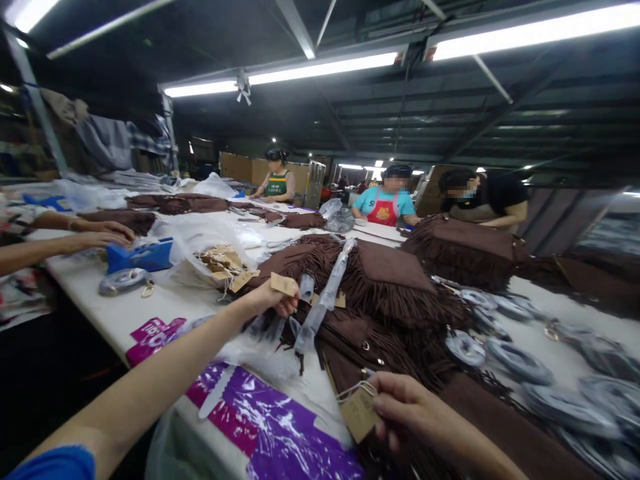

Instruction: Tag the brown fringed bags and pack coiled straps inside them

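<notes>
I have the left hand (286,301) gripping one tag (283,285), the nearer right hand (406,401) pinching a second tag (359,413), fringed bag (353,338) at its 11 o'clock.

Tags (359,413): plain kraft tan, strings (353,391) white. Fringed bags (395,263): solid dark brown. Bench (107,303): white. Plastic packaging (300,423): glossy purple, magenta block, white markings. Packet (150,255): bright blue. Wrapped coils (520,360): silvery grey. Clip (147,289): gold-toned. Near sleeve (55,463): royal blue. Co-workers' clothes: green apron (277,187) with yellow band; red apron (384,212), yellow motif, over light-blue shirt (361,203); black top (505,193). Hanging cloth (147,138): dark-and-white check. Cloth beside it (103,140): grey.
</notes>
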`<state>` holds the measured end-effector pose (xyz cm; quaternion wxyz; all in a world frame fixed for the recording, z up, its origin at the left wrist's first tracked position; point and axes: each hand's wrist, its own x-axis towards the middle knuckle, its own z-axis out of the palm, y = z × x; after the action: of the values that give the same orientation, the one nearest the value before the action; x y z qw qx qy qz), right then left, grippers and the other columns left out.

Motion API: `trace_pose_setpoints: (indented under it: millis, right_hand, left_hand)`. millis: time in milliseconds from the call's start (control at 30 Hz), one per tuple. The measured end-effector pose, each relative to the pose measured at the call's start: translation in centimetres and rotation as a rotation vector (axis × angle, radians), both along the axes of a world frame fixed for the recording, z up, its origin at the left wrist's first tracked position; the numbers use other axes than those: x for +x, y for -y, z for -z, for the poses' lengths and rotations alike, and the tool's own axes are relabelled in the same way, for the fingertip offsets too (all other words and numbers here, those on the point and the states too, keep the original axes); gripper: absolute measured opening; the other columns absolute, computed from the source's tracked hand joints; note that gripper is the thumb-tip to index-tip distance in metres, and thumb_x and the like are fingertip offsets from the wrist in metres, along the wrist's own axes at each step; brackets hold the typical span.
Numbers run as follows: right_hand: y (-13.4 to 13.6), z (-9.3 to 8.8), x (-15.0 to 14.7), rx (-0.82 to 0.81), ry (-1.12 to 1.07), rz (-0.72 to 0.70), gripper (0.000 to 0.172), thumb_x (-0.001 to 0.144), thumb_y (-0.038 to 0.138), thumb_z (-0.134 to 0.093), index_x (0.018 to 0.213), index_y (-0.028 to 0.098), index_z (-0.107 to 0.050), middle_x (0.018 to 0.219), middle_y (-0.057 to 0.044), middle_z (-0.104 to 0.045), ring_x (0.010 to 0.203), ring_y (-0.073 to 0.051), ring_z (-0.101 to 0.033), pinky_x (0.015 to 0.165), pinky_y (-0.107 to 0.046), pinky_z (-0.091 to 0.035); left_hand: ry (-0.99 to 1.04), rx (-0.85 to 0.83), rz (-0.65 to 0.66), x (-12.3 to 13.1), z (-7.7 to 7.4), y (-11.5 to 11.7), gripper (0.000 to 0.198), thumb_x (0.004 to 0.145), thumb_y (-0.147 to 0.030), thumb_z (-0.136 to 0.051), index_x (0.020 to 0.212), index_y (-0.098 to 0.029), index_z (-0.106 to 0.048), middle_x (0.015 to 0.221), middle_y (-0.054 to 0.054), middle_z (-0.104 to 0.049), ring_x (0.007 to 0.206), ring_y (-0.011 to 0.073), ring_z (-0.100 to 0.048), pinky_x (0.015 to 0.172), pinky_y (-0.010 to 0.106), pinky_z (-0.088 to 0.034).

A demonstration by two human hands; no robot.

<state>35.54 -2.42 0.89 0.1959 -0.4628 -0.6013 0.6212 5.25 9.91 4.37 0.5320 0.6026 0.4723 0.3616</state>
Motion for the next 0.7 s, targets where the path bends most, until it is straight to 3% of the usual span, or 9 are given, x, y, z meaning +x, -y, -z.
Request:
trace_pose_setpoints:
  millis: [133, 267, 300, 367, 433, 500, 600, 700]
  right_hand:
    - [2.4, -0.8, 3.5, -0.036, -0.083, 0.129, 0.043, 0.074, 0.052, -0.071, 0.095, 0.016, -0.06, 0.061, 0.002, -0.065, 0.045, -0.006, -0.055, 0.044, -0.013, -0.034]
    - [5.0, -1.9, 4.4, -0.032, -0.094, 0.188, 0.047, 0.075, 0.049, -0.07, 0.106, 0.015, -0.062, 0.059, 0.002, -0.065, 0.043, -0.007, -0.053, 0.043, -0.015, -0.037]
    - [5.7, -2.3, 4.4, -0.033, -0.1, 0.2, 0.046, 0.075, 0.049, -0.069, 0.106, 0.015, -0.063, 0.059, 0.002, -0.065, 0.043, -0.007, -0.052, 0.043, -0.015, -0.037]
    - [6.9, -2.8, 4.5, -0.033, -0.115, 0.226, 0.046, 0.076, 0.049, -0.069, 0.107, 0.015, -0.063, 0.058, 0.002, -0.065, 0.043, -0.007, -0.052, 0.043, -0.015, -0.038]
    - [8.1, -3.1, 4.8, -0.01, -0.126, 0.25, 0.046, 0.078, 0.048, -0.068, 0.11, 0.015, -0.062, 0.059, 0.001, -0.065, 0.044, -0.008, -0.053, 0.044, -0.016, -0.039]
    - [9.3, -3.1, 5.5, 0.035, -0.128, 0.269, 0.046, 0.08, 0.048, -0.067, 0.11, 0.015, -0.062, 0.061, -0.001, -0.067, 0.046, -0.009, -0.055, 0.045, -0.016, -0.041]
    - [11.5, -2.7, 7.2, 0.069, -0.12, 0.315, 0.047, 0.08, 0.052, -0.067, 0.108, 0.014, -0.061, 0.062, -0.002, -0.067, 0.047, -0.01, -0.056, 0.045, -0.017, -0.042]
    - [14.2, -1.7, 9.4, 0.031, -0.029, 0.363, 0.045, 0.081, 0.051, -0.065, 0.108, 0.015, -0.061, 0.059, -0.001, -0.066, 0.044, -0.01, -0.055, 0.044, -0.016, -0.041]
  left_hand:
    - [-0.353, 0.179, 0.127, -0.5, 1.3, 2.0, 0.016, 0.071, -0.006, -0.059, 0.058, -0.015, -0.054, 0.065, 0.002, -0.057, 0.068, 0.0161, -0.059, 0.067, 0.025, -0.048]
    - [-1.038, 0.776, 0.267, 3.5, -0.5, 4.4, 0.021, 0.076, 0.001, -0.049, 0.071, -0.015, -0.061, 0.087, 0.01, -0.063, 0.087, 0.0213, -0.059, 0.081, 0.033, -0.047]
    - [-1.105, 0.888, 0.289, 5.0, -1.2, 5.2, 0.022, 0.077, 0.001, -0.047, 0.077, -0.014, -0.064, 0.092, 0.011, -0.065, 0.09, 0.022, -0.059, 0.083, 0.034, -0.047]
    - [-0.976, 0.933, 0.324, 8.2, -2.4, 7.3, 0.026, 0.08, -0.001, -0.045, 0.087, -0.014, -0.066, 0.098, 0.011, -0.066, 0.095, 0.022, -0.058, 0.087, 0.035, -0.046]
    - [-0.698, 0.785, 0.464, 11.3, -2.6, 9.7, 0.03, 0.082, -0.005, -0.044, 0.1, -0.015, -0.066, 0.099, 0.008, -0.066, 0.092, 0.0192, -0.059, 0.085, 0.03, -0.046]
    - [-0.422, 0.508, 0.702, 14.0, -1.6, 12.0, 0.032, 0.081, -0.014, -0.052, 0.112, -0.017, -0.062, 0.097, 0.003, -0.066, 0.082, 0.0152, -0.058, 0.074, 0.023, -0.046]
    - [-0.176, 0.063, 0.936, 16.6, 1.1, 14.2, 0.019, 0.078, -0.024, -0.058, 0.093, -0.015, -0.065, 0.076, -0.001, -0.061, 0.061, 0.0099, -0.049, 0.055, 0.018, -0.038]
    - [-0.09, -0.171, 1.002, 17.5, 2.7, 14.5, 0.017, 0.08, -0.027, -0.054, 0.073, -0.014, -0.062, 0.057, -0.004, -0.051, 0.049, 0.0076, -0.039, 0.049, 0.018, -0.031]
